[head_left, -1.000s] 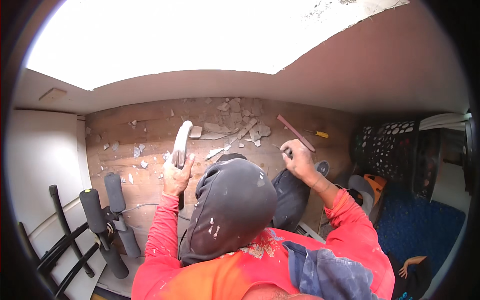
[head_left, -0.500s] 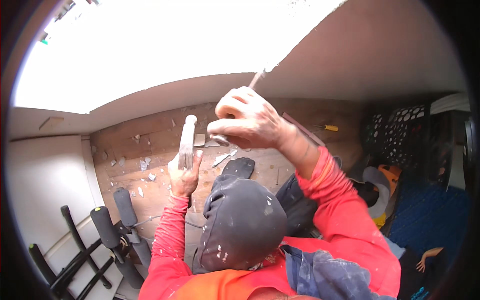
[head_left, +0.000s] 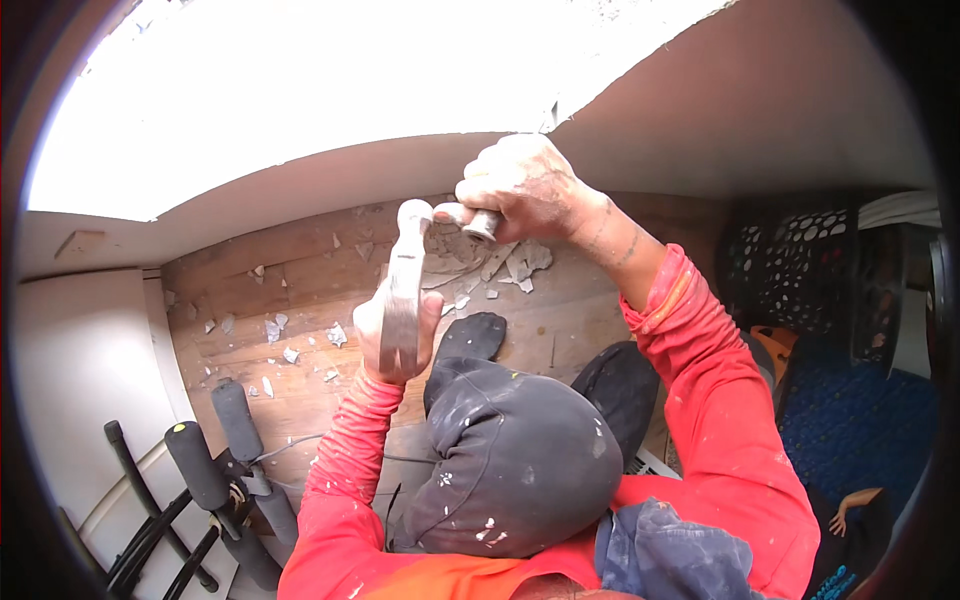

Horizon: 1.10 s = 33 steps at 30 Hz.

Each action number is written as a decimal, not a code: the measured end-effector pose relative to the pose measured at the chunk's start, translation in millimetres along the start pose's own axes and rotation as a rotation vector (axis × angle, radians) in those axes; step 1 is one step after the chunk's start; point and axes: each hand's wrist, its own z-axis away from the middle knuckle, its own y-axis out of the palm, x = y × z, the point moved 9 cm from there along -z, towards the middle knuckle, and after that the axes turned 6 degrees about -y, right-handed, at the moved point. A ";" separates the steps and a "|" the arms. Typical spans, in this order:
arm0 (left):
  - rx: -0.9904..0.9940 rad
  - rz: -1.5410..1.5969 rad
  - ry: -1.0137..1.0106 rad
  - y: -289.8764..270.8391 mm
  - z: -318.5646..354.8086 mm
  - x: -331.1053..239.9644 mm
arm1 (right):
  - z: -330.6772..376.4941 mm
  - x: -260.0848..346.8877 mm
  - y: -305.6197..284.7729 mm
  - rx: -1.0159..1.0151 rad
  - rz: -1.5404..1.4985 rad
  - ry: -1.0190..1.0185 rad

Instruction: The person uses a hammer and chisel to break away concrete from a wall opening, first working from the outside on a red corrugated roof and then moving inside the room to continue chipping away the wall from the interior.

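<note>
My left hand (head_left: 370,325) is wrapped round the handle of a claw hammer (head_left: 403,290), mostly hidden below the head. The round face of its head points up, close to the butt of the tool in my right hand. That hand (head_left: 525,185) is a fist round a chisel (head_left: 482,227); the butt sticks out on the near side. The chisel's thin blade (head_left: 549,117) reaches the ragged broken edge of the wall (head_left: 640,110). Whether the tip has gone in, I cannot tell in the glare.
Pale broken wall pieces (head_left: 520,264) litter the wooden floor (head_left: 230,300). A black holed crate (head_left: 785,250) stands at the right. Black foam-padded bars (head_left: 195,465) stand at the lower left beside white panels (head_left: 90,350). My dark-clad knee (head_left: 520,460) is bent in front.
My left hand has raised the hammer rightward, nearer the chisel's butt. My right hand has shifted slightly up and right with the chisel. The yellow-handled screwdriver is now out of sight.
</note>
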 end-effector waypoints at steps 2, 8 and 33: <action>0.039 0.171 0.058 2.3 9.2 4.1 | -3.8 4.6 -11.8 -0.041 0.009 0.011; 0.089 0.378 0.334 9.0 6.1 -35.4 | -12.1 1.2 -34.7 -0.298 -0.016 0.104; -0.115 0.938 -0.186 52.5 8.6 30.2 | -12.0 -3.6 -23.7 -0.224 0.106 0.044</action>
